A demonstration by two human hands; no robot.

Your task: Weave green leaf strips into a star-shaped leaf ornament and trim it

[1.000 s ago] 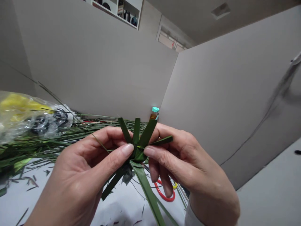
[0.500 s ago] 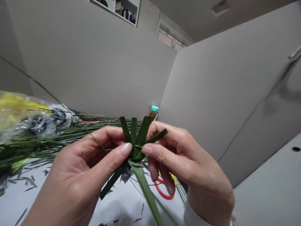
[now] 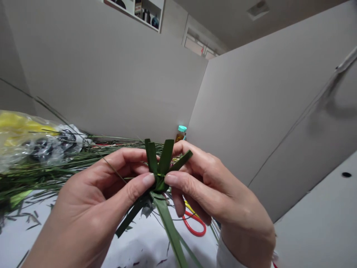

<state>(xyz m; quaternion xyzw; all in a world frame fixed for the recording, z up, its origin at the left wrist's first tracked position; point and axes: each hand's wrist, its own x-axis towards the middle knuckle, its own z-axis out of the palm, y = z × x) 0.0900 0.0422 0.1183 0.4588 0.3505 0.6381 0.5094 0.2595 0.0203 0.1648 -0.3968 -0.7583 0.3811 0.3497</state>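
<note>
Folded green leaf strips (image 3: 165, 156) are held up in the middle, with several ends fanning upward and long ones hanging down. My left hand (image 3: 103, 197) pinches the left side of the knot between thumb and fingers. On the other side, my right hand (image 3: 212, 182) grips the knot with its thumb tip on the front and the index finger behind. A thin bright green band crosses the strips between the two thumbs. The lower fingers of my right hand curl in front of red-handled scissors (image 3: 195, 233).
A pile of long green blades (image 3: 69, 158) lies behind my left hand, beside a clear plastic bag (image 3: 16, 130) with yellow contents. A teal-capped bottle (image 3: 181, 134) stands by the grey partition (image 3: 111, 74). Leaf scraps litter the white table (image 3: 142, 238).
The upright strip ends have moved closer together on the left, the second now overlapping the first. Both hands keep their pinch, and the view has shifted slightly.
</note>
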